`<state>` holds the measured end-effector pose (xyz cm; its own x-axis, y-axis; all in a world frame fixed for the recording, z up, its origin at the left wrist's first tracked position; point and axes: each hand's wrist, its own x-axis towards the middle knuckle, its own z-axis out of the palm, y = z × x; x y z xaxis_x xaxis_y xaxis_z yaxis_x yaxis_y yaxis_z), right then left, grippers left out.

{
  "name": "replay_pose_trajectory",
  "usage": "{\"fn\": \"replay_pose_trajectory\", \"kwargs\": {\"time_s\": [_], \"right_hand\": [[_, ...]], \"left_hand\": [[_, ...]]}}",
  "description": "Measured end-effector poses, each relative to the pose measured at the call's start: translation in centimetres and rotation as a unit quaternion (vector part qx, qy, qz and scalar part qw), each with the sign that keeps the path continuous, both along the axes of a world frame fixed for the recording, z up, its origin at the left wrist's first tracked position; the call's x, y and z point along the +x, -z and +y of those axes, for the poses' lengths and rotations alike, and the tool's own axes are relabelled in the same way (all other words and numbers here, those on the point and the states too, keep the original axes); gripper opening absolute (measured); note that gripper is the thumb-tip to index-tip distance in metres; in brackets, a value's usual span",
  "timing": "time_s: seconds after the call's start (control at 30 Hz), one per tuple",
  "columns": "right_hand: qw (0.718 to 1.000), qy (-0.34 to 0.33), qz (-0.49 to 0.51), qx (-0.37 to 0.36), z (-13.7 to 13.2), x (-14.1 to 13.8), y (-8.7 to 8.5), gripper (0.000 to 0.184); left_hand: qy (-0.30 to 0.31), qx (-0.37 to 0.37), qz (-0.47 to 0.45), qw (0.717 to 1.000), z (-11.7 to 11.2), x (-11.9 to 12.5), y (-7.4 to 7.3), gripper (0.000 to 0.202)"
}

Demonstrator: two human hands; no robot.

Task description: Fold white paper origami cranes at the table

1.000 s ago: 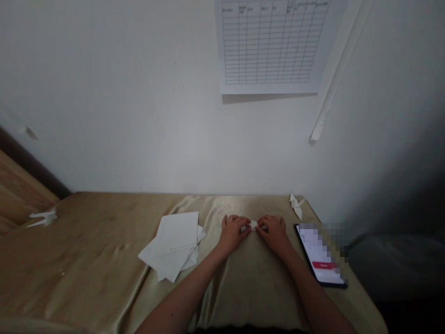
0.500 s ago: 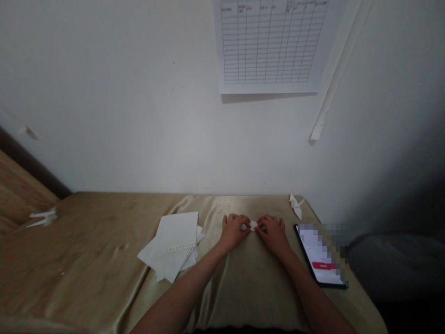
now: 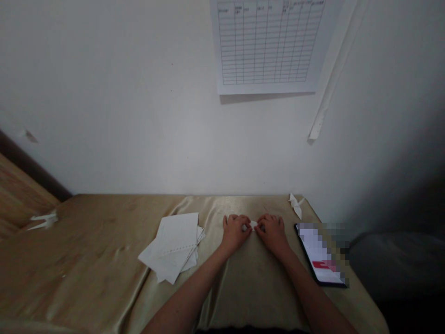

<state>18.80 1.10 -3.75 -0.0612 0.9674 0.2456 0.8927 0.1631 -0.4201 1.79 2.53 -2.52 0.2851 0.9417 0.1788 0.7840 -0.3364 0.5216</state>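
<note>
A small folded piece of white paper (image 3: 253,224) is pinched between my two hands, close to the cloth-covered table. My left hand (image 3: 237,229) grips its left side with thumb and fingers together. On the other side, my right hand (image 3: 271,230) pinches the right edge in the same way. Only a narrow part of the paper shows between the fingertips; the rest is hidden. Left of my left hand lies a loose stack of white paper sheets (image 3: 177,236), fanned unevenly.
A phone (image 3: 321,260) with a lit screen lies to the right, partly pixelated. Behind it rests a folded paper figure (image 3: 295,206). White paper scraps (image 3: 44,219) lie at the far left of the table (image 3: 93,241). A printed chart (image 3: 266,51) hangs on the wall.
The hands have drawn slightly closer together, and less of the folded paper shows between them. The view has shifted a little; the other things lie as before.
</note>
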Motion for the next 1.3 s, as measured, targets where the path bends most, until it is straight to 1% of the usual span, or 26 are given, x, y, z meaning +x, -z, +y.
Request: {"fn": "replay_pose_trajectory", "kwargs": {"time_s": [0.3,0.47,0.6,0.8,0.93,1.07,1.3], "right_hand": [[0.999,0.022,-0.026,0.002,-0.07,-0.46,0.39,0.014],[0.999,0.011,-0.036,0.001,-0.04,-0.18,0.46,0.015],[1.000,0.005,-0.028,0.001,-0.04,0.05,0.36,0.014],[1.000,0.011,-0.003,0.004,0.08,0.14,0.44,0.012],[1.000,0.005,0.008,-0.016,0.27,0.28,0.58,0.010],[0.999,-0.001,0.017,-0.044,0.46,0.42,0.64,0.013],[0.997,-0.001,0.030,-0.066,0.49,0.48,0.48,0.021]], "left_hand": [[0.000,0.009,0.009,1.000,-0.27,0.19,0.07,0.009],[0.002,0.008,0.016,1.000,-0.24,0.12,0.17,0.012],[0.001,0.004,0.023,1.000,-0.29,0.09,0.19,0.017],[-0.001,0.005,0.011,1.000,-0.33,0.20,0.10,0.013],[-0.003,-0.006,0.004,1.000,-0.35,0.20,-0.27,0.014],[-0.001,-0.014,0.000,1.000,-0.31,0.08,-0.55,0.013],[0.015,-0.020,-0.012,1.000,-0.09,-0.44,-0.12,0.016]]}}
